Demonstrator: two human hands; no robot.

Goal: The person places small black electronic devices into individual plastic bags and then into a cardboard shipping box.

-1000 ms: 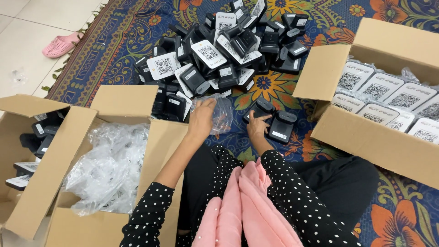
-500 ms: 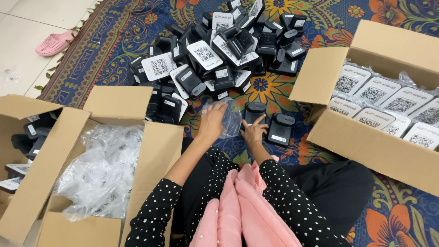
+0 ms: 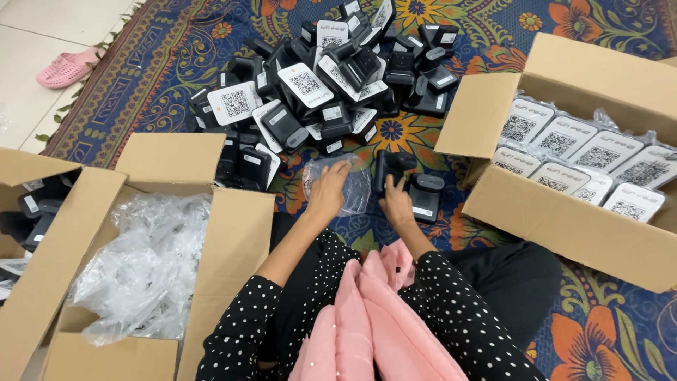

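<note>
The left hand lay flat on a clear plastic bag on the rug, its grip released. Just right of it, the right hand closed its grip on a black device, beside another black device. A pile of devices lay beyond both hands.

We are seeing white square-patterned labels lying on the black devices piled ahead, bagged white-labelled packs filling the right cardboard box, and clear bags stuffing the left box.
</note>
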